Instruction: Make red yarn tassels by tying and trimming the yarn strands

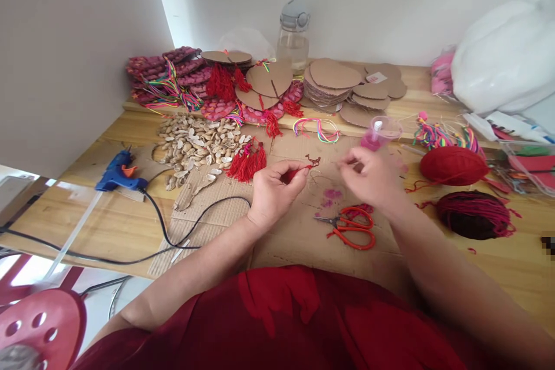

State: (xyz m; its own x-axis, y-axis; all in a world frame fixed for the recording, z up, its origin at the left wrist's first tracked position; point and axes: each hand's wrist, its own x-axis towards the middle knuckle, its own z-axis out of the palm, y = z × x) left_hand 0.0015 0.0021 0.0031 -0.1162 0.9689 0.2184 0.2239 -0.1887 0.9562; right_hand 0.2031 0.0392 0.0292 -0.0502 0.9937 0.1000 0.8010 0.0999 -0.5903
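Observation:
My left hand (275, 192) is closed, thumb and forefinger pinching a short piece of red yarn (309, 167). A thin brown-red twisted strand (314, 159) shows just past its fingertips. My right hand (368, 178) is a little blurred by motion, its fingers drawn together in a pinch; what they hold, if anything, is too small to make out. Below the hands, orange-handled scissors (353, 228) lie on a cardboard sheet (281, 248), partly over a bit of dark pink yarn. Several red tassels (247, 163) rest left of my left hand.
A heap of peanut shells (199, 144) and a blue glue gun (118, 172) with a black cable are at left. Cardboard discs (333, 75) and a water bottle (293, 40) stand behind. Right are a pink cup (376, 133), red yarn ball (454, 166) and dark yarn ball (474, 214).

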